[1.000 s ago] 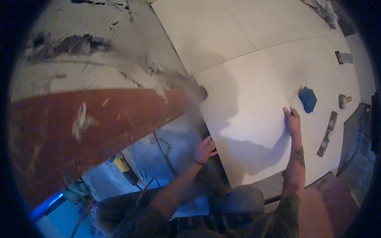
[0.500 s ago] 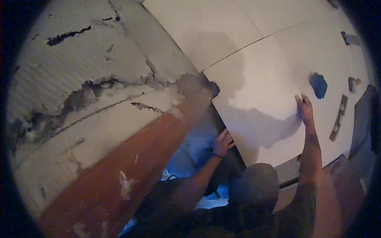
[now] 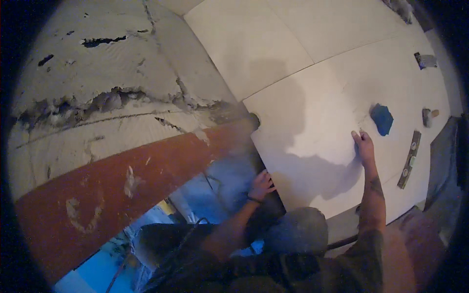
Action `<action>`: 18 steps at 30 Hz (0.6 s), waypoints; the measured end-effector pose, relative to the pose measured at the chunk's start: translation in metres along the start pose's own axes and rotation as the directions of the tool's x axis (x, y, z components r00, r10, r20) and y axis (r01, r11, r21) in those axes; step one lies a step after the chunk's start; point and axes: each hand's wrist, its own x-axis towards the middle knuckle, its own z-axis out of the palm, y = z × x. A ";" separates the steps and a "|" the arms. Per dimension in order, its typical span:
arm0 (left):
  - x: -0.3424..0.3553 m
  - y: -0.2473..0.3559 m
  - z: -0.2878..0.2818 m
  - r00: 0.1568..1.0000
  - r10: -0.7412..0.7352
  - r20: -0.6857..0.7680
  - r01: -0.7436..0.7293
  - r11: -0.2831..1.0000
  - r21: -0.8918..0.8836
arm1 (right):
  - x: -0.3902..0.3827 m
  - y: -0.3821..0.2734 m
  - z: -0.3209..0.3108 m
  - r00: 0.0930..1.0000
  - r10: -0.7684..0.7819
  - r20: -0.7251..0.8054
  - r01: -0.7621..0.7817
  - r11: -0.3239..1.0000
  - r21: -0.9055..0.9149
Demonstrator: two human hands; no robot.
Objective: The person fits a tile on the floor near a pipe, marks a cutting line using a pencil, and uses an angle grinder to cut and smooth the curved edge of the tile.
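Note:
A large cream tile (image 3: 298, 127) lies in front of me, with a thin joint between it and its neighbours. My left hand (image 3: 262, 186) rests at this tile's left edge, fingers stretched out over it beside a dark gap. Further right, my right hand (image 3: 364, 148) is low over the tile, thumb and fingers drawn together in a pinch. Whatever is between those fingertips, if anything, is too small to make out. Just beyond the right hand sits a crumpled-looking blue piece (image 3: 381, 119), perhaps cloth or sponge.
A spirit level (image 3: 409, 160) lies at the right. Past it are a small wooden-handled tool (image 3: 429, 117) and a grey tool (image 3: 426, 61). A red-brown beam (image 3: 117, 168) slants in from the left, below a cracked plaster surface (image 3: 112, 68). My knee (image 3: 300, 229) is near the tile's front edge.
My view has turned, so the beam appears flatter and more blue-lit floor shows below it. Both hands keep about the same places on the tile.

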 end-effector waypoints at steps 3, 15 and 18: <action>0.010 -0.017 -0.021 0.976 0.033 0.213 0.003 0.986 -0.167 | 0.002 0.009 -0.010 0.988 0.146 0.052 -0.147 0.989 0.020; 0.000 0.004 0.010 0.999 -0.002 0.047 0.006 0.996 -0.087 | 0.010 0.020 -0.017 0.997 0.061 -0.038 -0.066 0.982 -0.179; 0.005 -0.012 -0.014 1.000 -0.024 -0.016 0.022 0.990 -0.142 | 0.013 0.024 -0.011 0.998 0.060 0.021 -0.059 0.997 -0.047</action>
